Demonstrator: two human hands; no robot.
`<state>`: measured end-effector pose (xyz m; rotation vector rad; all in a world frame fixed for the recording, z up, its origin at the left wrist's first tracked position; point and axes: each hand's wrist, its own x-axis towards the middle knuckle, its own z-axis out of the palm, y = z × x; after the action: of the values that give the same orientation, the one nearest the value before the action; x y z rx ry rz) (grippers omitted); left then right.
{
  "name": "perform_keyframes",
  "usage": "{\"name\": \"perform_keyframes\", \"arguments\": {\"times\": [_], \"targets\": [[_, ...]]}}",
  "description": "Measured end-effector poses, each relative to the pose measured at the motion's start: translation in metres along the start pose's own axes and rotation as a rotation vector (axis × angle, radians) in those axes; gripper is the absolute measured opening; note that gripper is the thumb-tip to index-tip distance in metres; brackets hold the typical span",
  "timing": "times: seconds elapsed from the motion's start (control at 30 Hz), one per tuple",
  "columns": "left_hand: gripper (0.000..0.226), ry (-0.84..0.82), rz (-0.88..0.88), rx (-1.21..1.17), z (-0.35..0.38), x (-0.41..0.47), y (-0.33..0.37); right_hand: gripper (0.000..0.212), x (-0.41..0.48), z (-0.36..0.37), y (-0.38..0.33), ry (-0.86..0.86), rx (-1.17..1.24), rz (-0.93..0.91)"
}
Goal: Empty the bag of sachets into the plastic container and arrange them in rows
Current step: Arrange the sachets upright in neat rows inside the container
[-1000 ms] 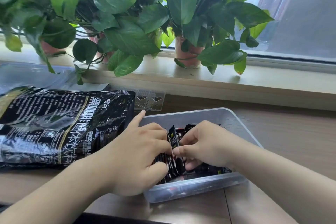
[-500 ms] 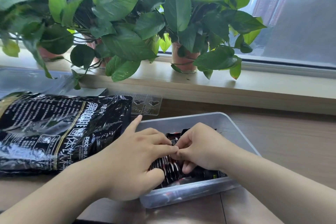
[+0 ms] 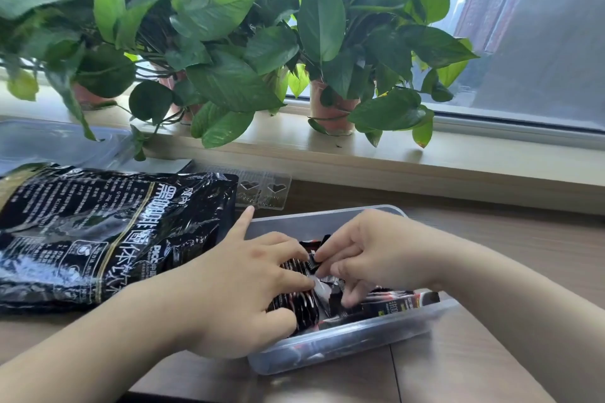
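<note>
A clear plastic container (image 3: 327, 221) sits on the wooden table in front of me, with several black sachets (image 3: 296, 303) standing packed along its left side. My left hand (image 3: 239, 291) grips that bundle, thumb at the near side, index finger pointing out toward the bag. My right hand (image 3: 370, 252) pinches the top of one sachet (image 3: 314, 261) beside the bundle. More sachets (image 3: 397, 302) lie flat at the container's near right. The big black foil bag (image 3: 98, 232) lies flat to the left of the container.
A clear lid (image 3: 49, 144) and a small clear tray with heart shapes (image 3: 262, 190) lie behind the bag. Potted leafy plants (image 3: 330, 108) line the window sill (image 3: 491, 163) beyond the table, their leaves hanging over the sill's edge.
The upright sachet held between my hands has been lowered beside the bundle. My right hand has shifted slightly toward the far side of the container; the view has tilted a little.
</note>
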<state>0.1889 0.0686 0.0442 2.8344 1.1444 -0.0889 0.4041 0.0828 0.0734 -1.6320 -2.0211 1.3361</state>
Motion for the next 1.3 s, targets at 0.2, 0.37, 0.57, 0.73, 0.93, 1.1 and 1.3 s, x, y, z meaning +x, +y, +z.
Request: {"name": "perform_keyframes", "arguments": {"times": [0.2, 0.37, 0.57, 0.73, 0.93, 1.1, 1.3], "targets": [[0.079, -0.042, 0.032, -0.028, 0.0, 0.0, -0.001, 0.03, 0.0, -0.035, 0.016, 0.386, -0.649, -0.259], [0.076, -0.032, 0.04, -0.018, 0.001, 0.0, -0.001, 0.024, 0.02, -0.02, 0.034, 0.19, -0.962, -0.203], [0.076, -0.022, 0.046, -0.005, 0.002, 0.0, -0.002, 0.02, 0.03, -0.012, 0.036, 0.088, -1.156, -0.161], [0.077, -0.023, 0.038, 0.005, 0.002, 0.0, -0.001, 0.018, 0.028, -0.018, 0.033, 0.071, -1.188, -0.197], [0.076, -0.032, 0.036, 0.014, 0.0, 0.0, 0.0, 0.029, 0.015, -0.033, 0.029, -0.031, -0.974, -0.115], [0.073, -0.018, 0.039, 0.013, 0.001, 0.0, -0.001, 0.011, 0.018, -0.035, 0.031, 0.074, -1.055, -0.177], [0.073, -0.02, 0.037, 0.009, 0.001, 0.0, -0.002, 0.018, 0.003, -0.043, 0.025, 0.277, -0.888, -0.24]]}}
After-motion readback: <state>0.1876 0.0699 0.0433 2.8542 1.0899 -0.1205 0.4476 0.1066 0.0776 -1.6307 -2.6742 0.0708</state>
